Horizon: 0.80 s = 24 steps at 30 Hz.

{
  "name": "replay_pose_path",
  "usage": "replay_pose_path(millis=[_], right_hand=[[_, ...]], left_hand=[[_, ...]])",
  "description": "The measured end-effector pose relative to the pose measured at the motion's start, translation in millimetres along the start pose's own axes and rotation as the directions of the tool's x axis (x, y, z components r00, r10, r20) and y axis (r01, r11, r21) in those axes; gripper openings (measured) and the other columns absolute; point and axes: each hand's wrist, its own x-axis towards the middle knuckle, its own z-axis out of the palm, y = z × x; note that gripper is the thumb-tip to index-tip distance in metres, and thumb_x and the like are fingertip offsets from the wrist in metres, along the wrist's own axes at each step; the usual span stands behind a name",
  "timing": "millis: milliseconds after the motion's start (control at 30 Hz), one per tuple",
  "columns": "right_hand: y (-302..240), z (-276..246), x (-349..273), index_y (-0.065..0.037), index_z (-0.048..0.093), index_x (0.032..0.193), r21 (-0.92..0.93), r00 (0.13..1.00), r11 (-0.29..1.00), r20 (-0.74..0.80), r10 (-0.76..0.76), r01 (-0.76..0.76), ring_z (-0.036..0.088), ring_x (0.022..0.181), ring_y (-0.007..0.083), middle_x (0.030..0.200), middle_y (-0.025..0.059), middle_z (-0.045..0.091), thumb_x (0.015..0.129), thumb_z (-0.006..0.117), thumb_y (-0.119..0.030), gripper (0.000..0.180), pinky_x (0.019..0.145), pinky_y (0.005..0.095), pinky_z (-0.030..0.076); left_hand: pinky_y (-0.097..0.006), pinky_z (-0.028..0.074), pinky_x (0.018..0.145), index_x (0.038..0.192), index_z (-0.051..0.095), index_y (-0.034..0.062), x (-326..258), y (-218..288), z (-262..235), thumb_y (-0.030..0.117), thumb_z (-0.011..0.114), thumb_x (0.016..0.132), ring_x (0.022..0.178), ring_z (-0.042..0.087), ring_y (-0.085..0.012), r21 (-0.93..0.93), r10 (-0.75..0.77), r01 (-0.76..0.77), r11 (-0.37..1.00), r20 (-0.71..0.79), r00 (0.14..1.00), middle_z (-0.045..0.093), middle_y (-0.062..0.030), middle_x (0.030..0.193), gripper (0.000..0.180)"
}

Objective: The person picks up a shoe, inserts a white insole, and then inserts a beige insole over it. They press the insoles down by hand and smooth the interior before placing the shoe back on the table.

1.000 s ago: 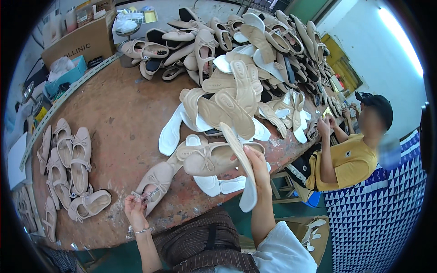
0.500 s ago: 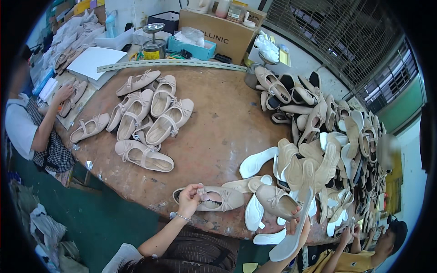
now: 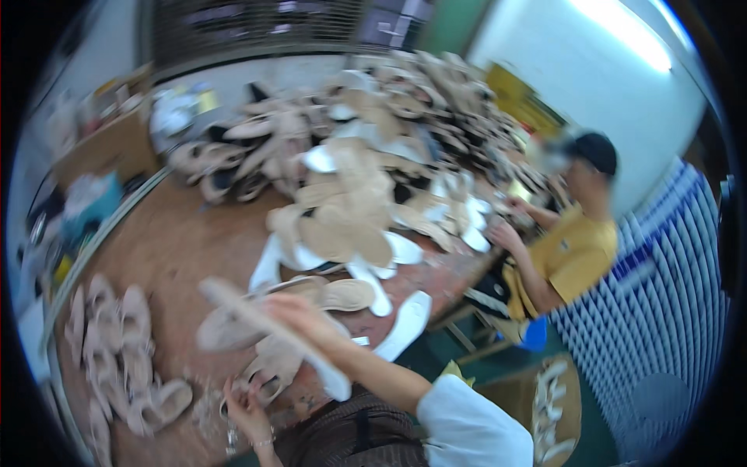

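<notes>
Blur is heavy; notes limited. My right grip (image 3: 299, 315) pinches a long insole (image 3: 280, 336), slanted above the counter (image 3: 194, 241). A beige shoe (image 3: 222, 331) shows behind it; cannot tell if the same grip bears it. My left grip (image 3: 250, 412) is at the near end of another shoe (image 3: 280, 362) on the counter; cannot tell whether its fingers pinch or merely touch. Handling, my estimate: insole light, bendable, best taken mid-length by both edges so neither end droops. Shoes light, uppers soft and easily creased; I'd favour heel or sole edge, sparing the strap.
</notes>
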Motion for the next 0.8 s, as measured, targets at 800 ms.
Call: replay_pose_path(millis=[800], right_hand=[[-3.4, 14.4, -57.4, 0.001, 0.056, 0.132, 0.035, 0.976, 0.993, 0.189, 0.105, -0.114, 0.061, 0.100, 0.0085, 0.115, 0.0039, 0.065, 0.101, 0.055, -0.016, 0.035, 0.090, 0.0234, 0.049]], left_hand=[[-0.032, 0.051, 0.093, 0.144, 0.044, 0.0060, -0.6, 95.7, 19.8, 0.043, 0.052, 0.101, 0.116, 0.060, -0.0193, -0.673, -0.095, 0.513, 0.534, 0.555, 0.827, 0.062, -0.0056, 0.127, 0.058]])
